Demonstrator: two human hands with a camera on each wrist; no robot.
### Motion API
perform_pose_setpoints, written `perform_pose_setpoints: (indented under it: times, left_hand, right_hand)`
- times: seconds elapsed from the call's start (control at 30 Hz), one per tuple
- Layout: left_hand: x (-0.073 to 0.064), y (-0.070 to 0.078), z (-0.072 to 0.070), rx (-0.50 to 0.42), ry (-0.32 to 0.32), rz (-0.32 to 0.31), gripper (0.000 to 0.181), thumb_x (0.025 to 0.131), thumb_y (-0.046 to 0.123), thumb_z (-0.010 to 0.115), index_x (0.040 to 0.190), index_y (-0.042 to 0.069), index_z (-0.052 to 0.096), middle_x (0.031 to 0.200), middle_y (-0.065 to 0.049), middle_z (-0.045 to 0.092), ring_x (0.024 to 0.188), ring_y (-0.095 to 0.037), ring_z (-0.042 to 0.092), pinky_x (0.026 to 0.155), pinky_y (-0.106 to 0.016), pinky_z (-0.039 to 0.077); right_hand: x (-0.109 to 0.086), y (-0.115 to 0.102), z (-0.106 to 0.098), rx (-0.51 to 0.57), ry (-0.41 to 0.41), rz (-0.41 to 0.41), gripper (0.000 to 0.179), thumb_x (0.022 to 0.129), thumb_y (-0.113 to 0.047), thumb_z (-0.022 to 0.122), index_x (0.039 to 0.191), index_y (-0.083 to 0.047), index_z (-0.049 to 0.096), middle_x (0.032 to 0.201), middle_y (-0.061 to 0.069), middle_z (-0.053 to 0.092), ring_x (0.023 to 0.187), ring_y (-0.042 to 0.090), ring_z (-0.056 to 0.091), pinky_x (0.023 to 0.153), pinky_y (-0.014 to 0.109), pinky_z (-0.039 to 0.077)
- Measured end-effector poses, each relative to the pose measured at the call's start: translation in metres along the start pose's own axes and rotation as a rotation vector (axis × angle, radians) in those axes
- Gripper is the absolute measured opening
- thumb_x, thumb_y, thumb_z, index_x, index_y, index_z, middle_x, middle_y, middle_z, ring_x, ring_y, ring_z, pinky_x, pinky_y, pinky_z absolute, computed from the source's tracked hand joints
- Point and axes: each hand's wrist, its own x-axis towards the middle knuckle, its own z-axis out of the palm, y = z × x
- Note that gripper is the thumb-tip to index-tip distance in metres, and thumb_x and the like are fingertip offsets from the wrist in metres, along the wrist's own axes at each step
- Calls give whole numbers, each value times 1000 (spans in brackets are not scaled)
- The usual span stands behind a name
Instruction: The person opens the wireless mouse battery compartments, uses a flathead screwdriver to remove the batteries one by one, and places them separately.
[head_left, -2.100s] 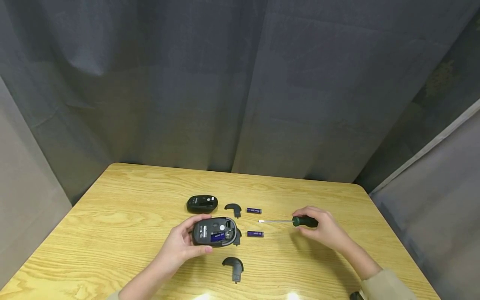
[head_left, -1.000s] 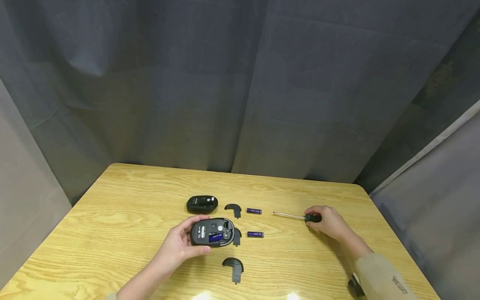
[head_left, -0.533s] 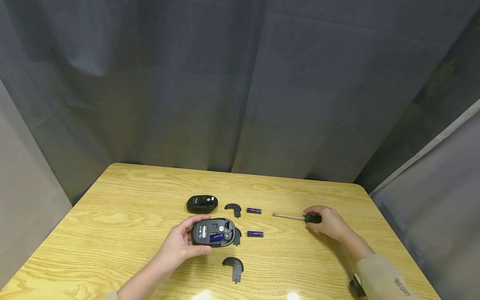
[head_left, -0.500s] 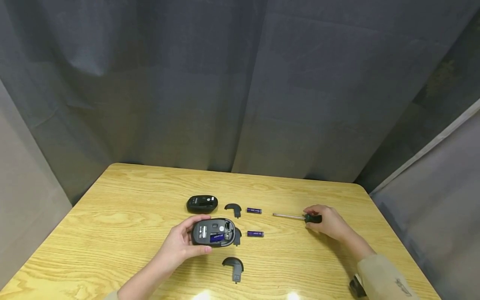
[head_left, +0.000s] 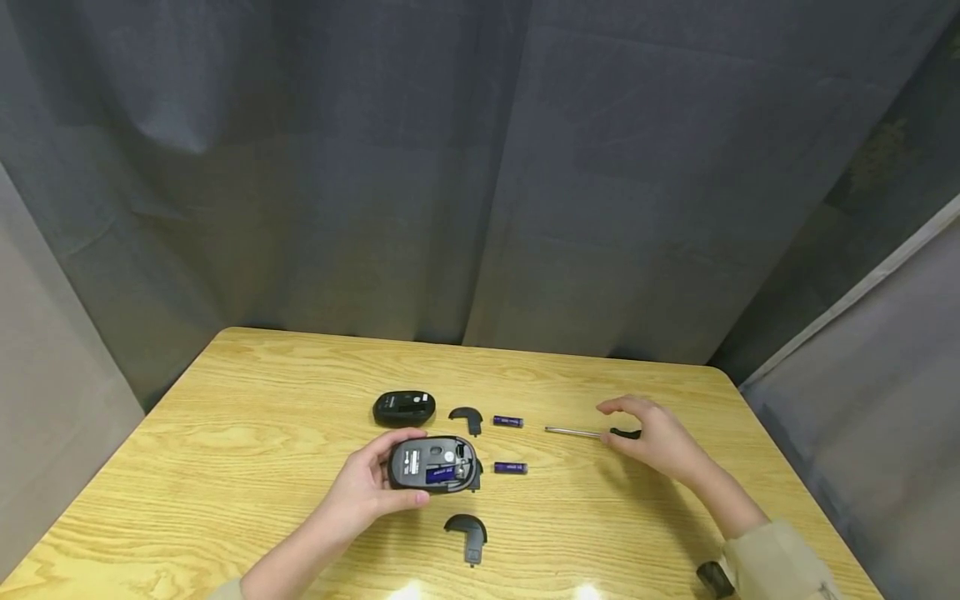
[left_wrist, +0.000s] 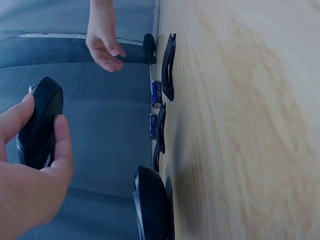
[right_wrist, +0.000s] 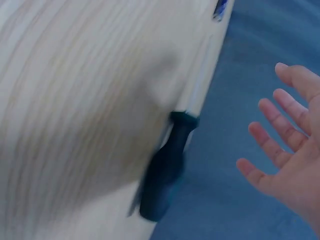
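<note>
My left hand (head_left: 363, 483) grips a black computer mouse (head_left: 408, 468) above the table, underside toward me. Its battery bay is uncovered, and a blue battery (head_left: 440, 474) lies in it. The screwdriver (right_wrist: 165, 170), with a dark green handle and a metal shaft, lies on the table with its tip pointing left. Over its handle hovers my right hand (head_left: 660, 442), fingers spread and apart from it in the right wrist view. In the head view that hand hides part of the handle.
A second black mouse (head_left: 403, 408) lies upturned behind the held one. Several curved black battery covers (head_left: 467, 529) form a column, one partly hidden by the held mouse. Two blue batteries (head_left: 511, 468) lie to their right on the wooden table (head_left: 300, 375). A dark object (head_left: 714, 579) shows by the right sleeve.
My right hand carried the screwdriver to the right, set it on the table, then let go and lifted with its fingers opening. The mouse in my left hand shifted slightly right.
</note>
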Motion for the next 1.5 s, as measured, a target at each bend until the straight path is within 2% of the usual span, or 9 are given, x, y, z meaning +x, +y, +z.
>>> perform_pose_setpoints:
  times: [0.2, 0.37, 0.5, 0.73, 0.9, 1.1, 1.33, 1.5]
  left_hand:
    - [1, 2, 2, 7, 2, 1, 79, 64, -1, 81, 135, 7, 45, 134, -22, 45, 114, -31, 57, 91, -28, 51]
    - [1, 1, 3, 0, -12, 19, 78, 65, -3, 80, 134, 2, 44, 132, -25, 45, 112, -31, 58, 90, -29, 52]
    - [1, 1, 5, 8, -9, 29, 77, 65, -5, 79, 134, 0, 44, 132, -26, 45, 110, -31, 59, 89, -30, 53]
    - [-1, 1, 6, -1, -7, 22, 78, 66, -6, 79, 135, -1, 43, 133, -26, 44, 111, -31, 59, 89, -29, 53]
    - [-1, 3, 9, -17, -23, 23, 79, 66, -6, 79, 135, -1, 42, 133, -26, 43, 110, -31, 59, 89, -30, 53]
    - [-1, 3, 12, -13, -32, 31, 77, 66, -8, 77, 135, -2, 42, 132, -26, 44, 110, -31, 59, 89, -30, 53]
    - [0, 4, 14, -15, -34, 8, 77, 65, -7, 78, 134, 1, 44, 133, -23, 46, 111, -30, 59, 89, -30, 53]
    - [0, 6, 16, -17, -51, 18, 76, 66, -5, 79, 134, 1, 44, 133, -23, 45, 110, -29, 59, 89, -30, 53]
  right_hand:
    - [0, -31, -8, -43, 77, -51, 37, 79, -23, 77, 113, -17, 64, 113, 0, 64, 109, 26, 58, 88, 47, 51]
    - [0, -57, -11, -88, 165, -129, 38, 75, -21, 80, 110, -17, 66, 109, -1, 66, 104, 25, 61, 84, 46, 53]
    - [-1, -78, -12, -67, 204, -173, 38, 74, -21, 81, 108, -18, 66, 108, -3, 66, 104, 23, 60, 84, 45, 53]
    - [-8, -109, -15, 31, 222, -200, 41, 73, -22, 81, 110, -24, 64, 109, -11, 63, 105, 13, 58, 83, 38, 53]
    - [-12, -129, -14, 78, 235, -242, 41, 73, -21, 81, 110, -25, 64, 110, -13, 62, 104, 11, 58, 83, 36, 53]
    - [-17, -152, -11, 123, 212, -289, 42, 74, -20, 80, 112, -27, 62, 112, -14, 61, 104, 9, 59, 84, 35, 54]
    - [-17, -168, 1, 191, 195, -368, 44, 74, -19, 80, 114, -25, 61, 114, -10, 60, 103, 11, 60, 81, 32, 55]
    - [-15, -175, 12, 231, 179, -367, 42, 74, -20, 80, 112, -21, 62, 114, -9, 61, 102, 11, 59, 77, 24, 55]
